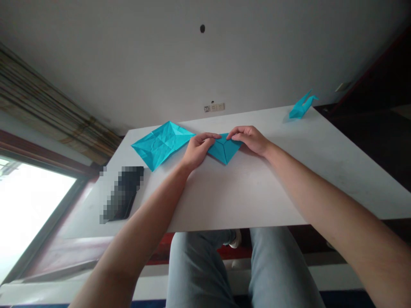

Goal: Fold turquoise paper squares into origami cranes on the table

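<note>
A turquoise sheet of origami paper (225,153), folded into a kite-like shape with creases meeting near its middle, lies on the white table. My left hand (199,149) grips its left upper edge, fingers pressed together on the paper. At its right upper edge, my right hand (252,139) pinches the paper with thumb and fingers. The paper's far edge is partly hidden under the fingertips. Just left of my left hand, a second turquoise sheet (160,145) lies spread out, covered in creases.
A folded turquoise paper crane (301,109) stands at the table's (237,201) far right corner. On the left lies a dark, flat, partly pixelated object (123,194). A wall with a socket strip (214,107) rises behind the table. My legs are below the near edge.
</note>
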Demonstrator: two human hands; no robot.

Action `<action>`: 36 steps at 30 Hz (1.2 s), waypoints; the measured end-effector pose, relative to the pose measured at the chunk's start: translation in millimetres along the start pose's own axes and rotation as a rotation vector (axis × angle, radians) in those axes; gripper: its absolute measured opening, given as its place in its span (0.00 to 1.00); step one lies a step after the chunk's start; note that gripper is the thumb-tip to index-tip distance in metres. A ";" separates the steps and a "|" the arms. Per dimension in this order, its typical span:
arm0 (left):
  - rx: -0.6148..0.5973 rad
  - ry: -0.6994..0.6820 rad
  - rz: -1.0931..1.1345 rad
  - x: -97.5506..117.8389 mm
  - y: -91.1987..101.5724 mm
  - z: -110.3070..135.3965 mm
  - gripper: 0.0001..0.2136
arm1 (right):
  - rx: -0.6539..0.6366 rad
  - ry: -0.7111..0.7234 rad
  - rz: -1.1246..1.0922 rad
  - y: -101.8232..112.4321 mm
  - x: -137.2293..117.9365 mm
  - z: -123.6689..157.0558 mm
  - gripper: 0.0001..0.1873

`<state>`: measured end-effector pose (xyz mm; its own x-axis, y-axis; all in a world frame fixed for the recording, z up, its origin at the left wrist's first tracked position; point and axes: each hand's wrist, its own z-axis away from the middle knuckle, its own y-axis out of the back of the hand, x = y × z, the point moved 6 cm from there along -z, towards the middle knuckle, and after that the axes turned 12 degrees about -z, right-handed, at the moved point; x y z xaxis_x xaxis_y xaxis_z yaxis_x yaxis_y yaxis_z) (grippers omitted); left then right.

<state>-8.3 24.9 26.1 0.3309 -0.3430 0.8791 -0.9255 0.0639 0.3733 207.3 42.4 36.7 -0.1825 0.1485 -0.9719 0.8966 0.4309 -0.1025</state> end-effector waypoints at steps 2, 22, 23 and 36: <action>-0.032 0.008 0.055 1.9 -3.1 1.4 0.17 | -0.016 0.034 -0.011 -1.4 1.0 -1.1 0.14; -0.067 0.044 0.034 1.6 -5.0 6.0 0.29 | 0.129 0.098 0.079 10.1 9.9 -6.9 0.26; -0.062 0.044 0.025 0.1 -4.9 5.3 0.27 | 0.123 0.109 0.067 8.7 8.8 -6.7 0.29; 0.087 0.033 0.026 -5.8 6.7 1.1 0.11 | -0.029 0.095 -0.014 -3.4 2.8 -2.6 0.23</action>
<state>-16.7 26.2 23.1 0.3111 -0.3111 0.8980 -0.9459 -0.0095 0.3244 202.7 43.7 34.9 -0.2338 0.2249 -0.9459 0.8819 0.4587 -0.1089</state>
